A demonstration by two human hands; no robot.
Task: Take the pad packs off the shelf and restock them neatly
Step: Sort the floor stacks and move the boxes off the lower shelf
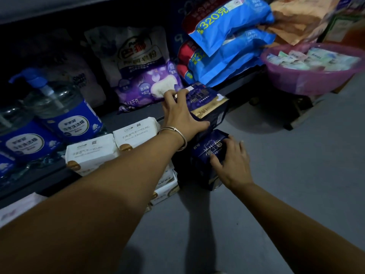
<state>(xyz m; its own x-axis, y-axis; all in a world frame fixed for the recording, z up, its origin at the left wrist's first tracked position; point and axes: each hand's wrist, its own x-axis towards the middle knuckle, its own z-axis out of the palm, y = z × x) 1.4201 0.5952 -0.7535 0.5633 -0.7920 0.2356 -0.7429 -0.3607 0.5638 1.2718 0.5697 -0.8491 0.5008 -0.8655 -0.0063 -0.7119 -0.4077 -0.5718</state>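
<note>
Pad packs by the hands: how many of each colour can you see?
Dark blue pad packs: 2, upper one under the left hand, lower one under the right hand.
White pad packs on the shelf: 2.
White packs below: unclear.
Total: 4

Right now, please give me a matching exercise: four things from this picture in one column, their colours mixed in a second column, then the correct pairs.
Things:
1. basin
2. pack under the left hand
3. pump bottle label
4. packs marked YOUNG

Colours:
A. white
B. pink
C. blue with a white oval
D. dark navy with gold

Pairs: 1-B, 2-D, 3-C, 4-A
</note>
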